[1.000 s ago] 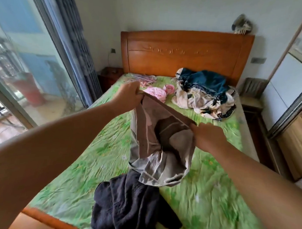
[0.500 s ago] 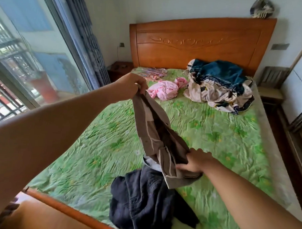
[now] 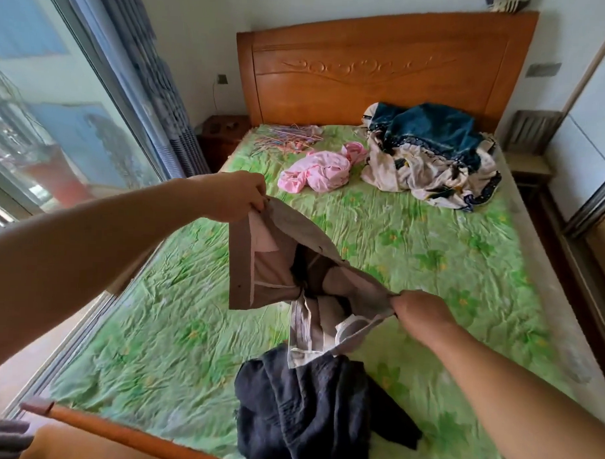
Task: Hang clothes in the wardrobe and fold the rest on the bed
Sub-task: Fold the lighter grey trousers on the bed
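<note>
A person's left hand (image 3: 233, 196) pinches the upper edge of a brown garment (image 3: 276, 262) above the bed (image 3: 153, 327). The right hand (image 3: 418, 312), lower and nearer the camera, has its fingers curled tight round the opposite edge. The cloth is stretched at a slant between the two hands, clear of the sheet, with its pale lining turned outward. Its loose end hangs down onto a dark garment (image 3: 305, 411) heaped near the foot of the bed.

By the look of the room, the job has barely started. Nothing on the green sheet is folded. A pink garment (image 3: 317, 169) lies crumpled toward the head of the bed, and just beside it is a tangled pile (image 3: 430, 155) of blue and cream clothes below the headboard (image 3: 385, 67). A scatter of thin coloured hangers (image 3: 287, 141) lies unused at the far left corner of the mattress. What appears to be a sliding wardrobe door (image 3: 599, 136) shows at the right edge, and its inside is out of sight, so it cannot be told whether anything hangs there.

The brown garment seems to be getting opened out and sorted, whether for hanging or folding is not clear. The dark heap, the pink garment and the large pile are all left to do
</note>
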{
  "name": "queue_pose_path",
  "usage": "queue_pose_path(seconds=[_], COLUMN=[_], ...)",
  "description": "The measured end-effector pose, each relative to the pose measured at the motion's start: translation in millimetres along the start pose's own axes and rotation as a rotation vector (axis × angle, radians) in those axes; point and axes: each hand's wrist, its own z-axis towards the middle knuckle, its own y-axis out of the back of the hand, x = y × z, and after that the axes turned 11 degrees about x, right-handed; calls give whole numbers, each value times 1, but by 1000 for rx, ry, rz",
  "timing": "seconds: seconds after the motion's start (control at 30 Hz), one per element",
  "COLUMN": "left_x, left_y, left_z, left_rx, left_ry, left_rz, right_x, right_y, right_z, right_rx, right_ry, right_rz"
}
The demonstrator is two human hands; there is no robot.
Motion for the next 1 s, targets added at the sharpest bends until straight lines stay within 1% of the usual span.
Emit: queue_pose_path(seconds=[0.07, 0.17, 0.23, 0.27, 0.33, 0.37, 0.43, 0.47, 0.53, 0.6, 0.63, 0.7, 0.77, 0.8, 0.83, 0.87, 0.9, 0.97, 1.0], left_x=[9, 26, 37, 38, 37, 34, 25, 23, 23, 25, 26, 29, 36, 43, 48, 50, 51, 49, 50], left_y=[-1, -5, -7, -6, -7, -7, -2, 3, 9, 14, 17, 33, 60, 73, 86, 98, 108, 122, 129], left_z=[-3, -7, -3, -1, 6, 12, 23, 29, 40, 48, 50, 53, 52, 51, 51, 50, 48, 42, 40], left_rx=[63, 64, -2, -50, -181, -244, -320, -329, -330, -362, -411, -519, -614, -677, -728, -758, -757, -682, -648], left_ry=[-10, -44, -62, -70, -84, -79, -8, 43, 120, 128, 113, 106, 61, 19, -12, -33, -37, -36, -43], left_rz=[155, 313, 427, 445, 388, 319, 103, 5, -107, -226, -353, -716, -1111, -1246, -1302, -1273, -1134, -727, -588], right_x=[-18, -42, -57, -63, -74, -77, -83, -85, -89, -95, -98, -105, -114, -121, -128, -136, -145, -159, -164], right_y=[19, 44, 57, 63, 69, 72, 76, 79, 84, 92, 98, 122, 157, 176, 196, 213, 225, 244, 251], right_z=[-2, -12, -16, -20, -26, -29, -33, -34, -36, -35, -36, -39, -43, -46, -50, -55, -57, -59, -60], right_rx=[-29, -56, -38, -35, -63, -80, -121, -148, -244, -354, -411, -556, -722, -790, -825, -833, -812, -740, -718], right_ry=[-8, -2, -39, -54, -80, -88, -118, -146, -179, -193, -214, -291, -284, -261, -249, -242, -239, -251, -267], right_rz=[-7, 0, 30, 56, 89, 69, 11, 27, 139, 369, 525, 868, 1293, 1456, 1531, 1522, 1443, 1250, 1205])
